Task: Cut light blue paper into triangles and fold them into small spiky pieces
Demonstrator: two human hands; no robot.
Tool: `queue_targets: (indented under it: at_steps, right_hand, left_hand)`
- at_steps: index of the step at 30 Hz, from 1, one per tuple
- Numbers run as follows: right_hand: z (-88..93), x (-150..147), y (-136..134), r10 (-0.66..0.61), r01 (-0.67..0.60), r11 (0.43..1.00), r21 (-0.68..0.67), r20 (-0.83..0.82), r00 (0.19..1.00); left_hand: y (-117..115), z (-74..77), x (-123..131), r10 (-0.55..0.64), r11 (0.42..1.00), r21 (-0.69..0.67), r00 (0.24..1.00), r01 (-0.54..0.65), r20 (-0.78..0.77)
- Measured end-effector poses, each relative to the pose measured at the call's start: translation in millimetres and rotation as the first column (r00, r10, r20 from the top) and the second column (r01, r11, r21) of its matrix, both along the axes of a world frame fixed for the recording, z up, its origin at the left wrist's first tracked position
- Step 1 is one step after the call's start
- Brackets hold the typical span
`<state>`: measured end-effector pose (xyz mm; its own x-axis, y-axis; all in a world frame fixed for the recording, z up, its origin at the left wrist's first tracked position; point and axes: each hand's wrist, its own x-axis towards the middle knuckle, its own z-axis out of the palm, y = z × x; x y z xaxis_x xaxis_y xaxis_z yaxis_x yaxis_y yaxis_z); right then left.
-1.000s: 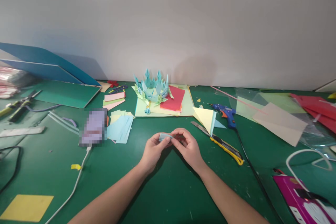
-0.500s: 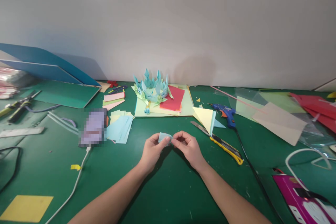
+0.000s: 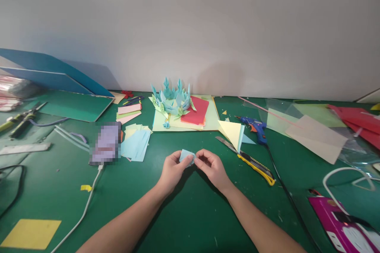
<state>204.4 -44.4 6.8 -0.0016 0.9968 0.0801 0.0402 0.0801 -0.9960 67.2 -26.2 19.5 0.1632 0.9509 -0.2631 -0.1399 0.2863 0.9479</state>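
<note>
Between my two hands, above the green table, is a small piece of light-blue paper. My left hand pinches its left side, thumb on top. The right edge is pinched by my right hand, its thumb and fingertips closed on it. Any folds in the paper are too small to make out. Beyond my hands stands a crown-like ring of folded blue and green paper on pale sheets. To its right lies a red paper. A stack of light-blue paper pieces lies left of my hands.
Right of my hands are a yellow-handled utility knife with its blade out, pale yellow paper and a blue glue gun with a trailing cord. At left lie a blurred-out phone on a white cable and pliers. A white wall stands behind.
The light-blue paper has tilted slightly in my fingers, so more of its face shows. Both hands stay in nearly the same place, still pinching it.
</note>
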Motion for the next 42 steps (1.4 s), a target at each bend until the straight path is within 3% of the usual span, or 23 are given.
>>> queue_targets:
  at_steps: [8, 14, 21, 28, 37, 42]
  right_hand:
    - [-5.0, 1.6, -0.5, 0.061, -0.063, 0.998, -0.026, -0.075, 0.995]
    - [-8.3, 1.3, 0.9, -0.006, 0.006, 1.000, 0.002, -0.133, 0.991]
    - [-12.4, -0.6, 2.5, -0.019, 0.027, 0.996, 0.085, -0.097, 0.995]
    - [-13.0, 3.8, 4.2, -0.141, 0.146, 0.976, 0.159, -0.047, 0.989]
    - [-14.4, 3.6, 3.5, -0.116, 0.052, 0.950, 0.309, 0.192, 0.975]
    - [-18.2, 4.0, 2.7, -0.220, 0.046, 0.908, 0.416, 0.379, 0.899]
  left_hand:
    - [10.4, -6.2, -5.5, 0.090, 0.990, -0.125, 0.971, -0.063, 0.221]
    - [11.1, -7.0, -6.4, 0.090, 0.996, -0.023, 0.985, -0.087, 0.149]
    - [7.7, -6.5, -2.9, -0.068, 0.996, 0.066, 0.994, 0.063, 0.087]
    - [9.1, -5.7, -4.4, -0.083, 0.996, -0.022, 0.985, 0.087, 0.154]
    - [11.2, -6.9, -4.7, 0.028, 1.000, -0.009, 0.997, -0.027, 0.078]
    - [12.3, -8.4, -7.9, 0.015, 0.999, 0.039, 0.999, -0.013, -0.046]
